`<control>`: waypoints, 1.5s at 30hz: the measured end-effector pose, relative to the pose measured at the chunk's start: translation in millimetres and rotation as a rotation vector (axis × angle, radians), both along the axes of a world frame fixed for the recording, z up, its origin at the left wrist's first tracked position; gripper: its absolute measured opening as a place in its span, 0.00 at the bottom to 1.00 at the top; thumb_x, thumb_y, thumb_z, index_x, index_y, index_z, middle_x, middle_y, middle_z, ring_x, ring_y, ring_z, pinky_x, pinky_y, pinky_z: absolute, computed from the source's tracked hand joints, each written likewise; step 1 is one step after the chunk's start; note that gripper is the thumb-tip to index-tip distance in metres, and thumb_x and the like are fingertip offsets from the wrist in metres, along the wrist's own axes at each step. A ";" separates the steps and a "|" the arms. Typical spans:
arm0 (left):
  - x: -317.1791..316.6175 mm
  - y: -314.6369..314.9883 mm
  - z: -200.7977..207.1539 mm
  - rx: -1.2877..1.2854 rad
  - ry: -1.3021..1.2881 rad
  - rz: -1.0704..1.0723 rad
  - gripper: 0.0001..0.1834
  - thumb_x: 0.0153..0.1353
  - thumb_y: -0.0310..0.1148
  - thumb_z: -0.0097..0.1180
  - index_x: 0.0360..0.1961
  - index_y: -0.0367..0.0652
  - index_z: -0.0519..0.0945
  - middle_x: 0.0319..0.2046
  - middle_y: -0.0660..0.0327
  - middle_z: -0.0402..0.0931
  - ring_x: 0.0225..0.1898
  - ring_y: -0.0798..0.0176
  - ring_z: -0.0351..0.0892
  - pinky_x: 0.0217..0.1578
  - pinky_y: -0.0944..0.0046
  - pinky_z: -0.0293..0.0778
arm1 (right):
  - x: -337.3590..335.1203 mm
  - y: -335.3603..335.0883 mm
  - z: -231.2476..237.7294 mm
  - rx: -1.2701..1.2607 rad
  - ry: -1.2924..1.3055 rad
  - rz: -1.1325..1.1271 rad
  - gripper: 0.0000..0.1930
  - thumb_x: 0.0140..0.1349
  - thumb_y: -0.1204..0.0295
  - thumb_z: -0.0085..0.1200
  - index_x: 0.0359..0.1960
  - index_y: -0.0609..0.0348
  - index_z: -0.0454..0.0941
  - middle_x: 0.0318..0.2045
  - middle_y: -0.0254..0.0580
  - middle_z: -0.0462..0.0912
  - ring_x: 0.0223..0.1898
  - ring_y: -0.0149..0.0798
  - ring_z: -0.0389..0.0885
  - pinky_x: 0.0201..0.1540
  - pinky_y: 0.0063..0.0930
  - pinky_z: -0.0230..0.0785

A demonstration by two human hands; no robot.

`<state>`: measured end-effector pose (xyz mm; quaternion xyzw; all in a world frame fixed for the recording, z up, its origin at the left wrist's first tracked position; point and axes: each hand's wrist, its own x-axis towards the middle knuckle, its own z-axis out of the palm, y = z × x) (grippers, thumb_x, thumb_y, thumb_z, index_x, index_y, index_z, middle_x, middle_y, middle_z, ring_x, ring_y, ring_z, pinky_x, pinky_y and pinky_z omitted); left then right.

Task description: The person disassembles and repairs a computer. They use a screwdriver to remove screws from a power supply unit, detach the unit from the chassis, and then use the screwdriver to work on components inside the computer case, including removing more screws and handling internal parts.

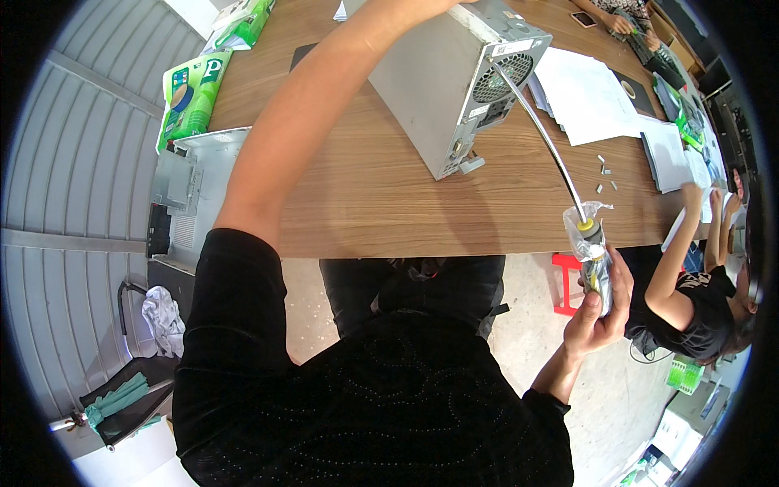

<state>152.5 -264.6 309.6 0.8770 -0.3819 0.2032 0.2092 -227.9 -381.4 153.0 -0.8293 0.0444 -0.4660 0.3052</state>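
Note:
A grey metal computer case (430, 97) stands on the wooden table (365, 215), its fan-grille side (505, 75) turned toward the right. My right hand (599, 312) is wrapped round the handle of a long screwdriver (541, 130), which has clear plastic film over its yellow-and-dark grip. The shaft slants up and left, and its tip meets the case at the upper corner of the fan grille. My left arm reaches forward across the table to the case's far upper edge. Of my left hand (422, 5), only part shows at the top rim; its fingers are cut off.
Several small pieces (602, 172) lie right of the case, near white papers (584, 97). A detached metal panel (213, 174) sits at the left by green packages (195, 97). People work at the right; a red stool (564, 284) stands below the table edge.

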 end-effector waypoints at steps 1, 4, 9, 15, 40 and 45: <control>-0.9 0.4 0.3 -0.006 0.000 -0.005 0.17 0.53 0.43 0.66 0.31 0.36 0.86 0.32 0.44 0.84 0.39 0.43 0.85 0.42 0.49 0.79 | -0.3 0.3 0.2 0.001 0.000 -0.001 0.22 0.70 0.58 0.54 0.54 0.66 0.77 0.49 0.66 0.81 0.49 0.56 0.83 0.51 0.43 0.76; -4.8 4.2 1.8 -0.009 -0.012 -0.035 0.18 0.53 0.43 0.66 0.30 0.36 0.86 0.32 0.44 0.84 0.38 0.43 0.85 0.42 0.49 0.79 | -1.1 0.5 0.7 0.009 0.004 -0.002 0.22 0.70 0.59 0.54 0.54 0.65 0.77 0.49 0.66 0.81 0.50 0.56 0.83 0.51 0.44 0.76; 1.3 -0.6 -1.2 0.009 -0.017 0.000 0.17 0.53 0.43 0.66 0.30 0.36 0.86 0.31 0.44 0.84 0.38 0.43 0.85 0.42 0.49 0.79 | -1.1 -0.1 1.2 -0.012 -0.019 -0.011 0.22 0.70 0.59 0.54 0.54 0.66 0.77 0.49 0.66 0.81 0.49 0.56 0.83 0.52 0.45 0.76; 6.0 0.2 -4.0 -0.008 -0.064 -0.040 0.18 0.53 0.43 0.66 0.30 0.36 0.86 0.32 0.44 0.84 0.38 0.42 0.85 0.41 0.48 0.79 | -0.8 0.5 0.2 0.006 0.006 -0.005 0.22 0.69 0.59 0.54 0.55 0.66 0.76 0.49 0.67 0.81 0.51 0.58 0.82 0.53 0.45 0.75; 8.1 -7.4 -6.1 -0.026 -0.033 0.008 0.16 0.53 0.40 0.63 0.30 0.34 0.86 0.33 0.42 0.84 0.39 0.43 0.85 0.42 0.49 0.79 | 16.9 23.3 63.6 -0.060 -0.252 -0.211 0.28 0.62 0.52 0.62 0.50 0.62 0.67 0.45 0.59 0.74 0.43 0.42 0.75 0.41 0.30 0.70; 8.8 -6.7 -4.2 0.017 -0.054 0.010 0.16 0.53 0.40 0.64 0.30 0.35 0.86 0.34 0.43 0.84 0.40 0.43 0.85 0.42 0.48 0.79 | -22.3 19.0 72.5 -0.164 0.070 -0.032 0.28 0.60 0.49 0.63 0.47 0.62 0.70 0.47 0.58 0.73 0.43 0.42 0.73 0.43 0.33 0.68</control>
